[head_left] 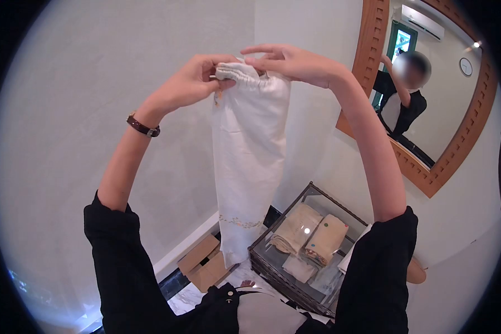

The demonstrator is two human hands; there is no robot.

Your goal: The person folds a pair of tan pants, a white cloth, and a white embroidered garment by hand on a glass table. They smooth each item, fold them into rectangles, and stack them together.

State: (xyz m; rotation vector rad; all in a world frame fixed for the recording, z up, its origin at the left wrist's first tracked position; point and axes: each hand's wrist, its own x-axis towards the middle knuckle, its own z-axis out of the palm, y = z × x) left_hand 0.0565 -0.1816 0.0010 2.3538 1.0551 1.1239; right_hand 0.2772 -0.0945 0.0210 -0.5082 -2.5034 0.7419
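Note:
A white garment (250, 145) with a gathered, elastic-looking top edge hangs folded lengthwise in front of me, with small floral embroidery near its lower end. My left hand (203, 78) pinches the upper left corner of the gathered edge between thumb and fingers. At the top right of the cloth is my right hand (292, 64), its thumb and fingers closed at the edge while its upper fingers stretch over it. Some of the right fingertips are hidden by the cloth.
Below right stands a glass-topped case (281, 222) holding folded cloths (325, 239). An open cardboard box (206, 261) lies on the floor below left. A wood-framed mirror (367, 61) hangs at the upper right, showing a person's reflection. Pale walls rise behind.

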